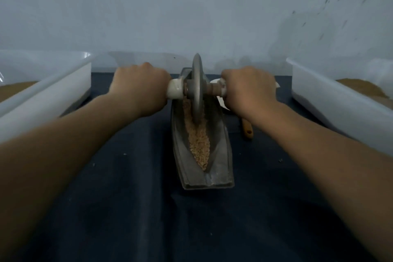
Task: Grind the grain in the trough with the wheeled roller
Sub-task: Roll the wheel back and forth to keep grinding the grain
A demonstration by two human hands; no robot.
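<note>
Though dim, dark blue cloth (pixel 127 208) under trough (pixel 221 168), pale wall (pixel 148 6) behind.

Bare dark cloth (pixel 127 208) either side of the trough (pixel 221 168) and before its near end: open passage. Left white tub (pixel 53 93) and right white tub (pixel 331 102) bound it, both apart from the trough. Wooden handle (pixel 246 127) lies just right of the trough. Wheeled roller (pixel 197 91), gripped by left hand (pixel 140 89) and right hand (pixel 247 89), bars the far half.
</note>
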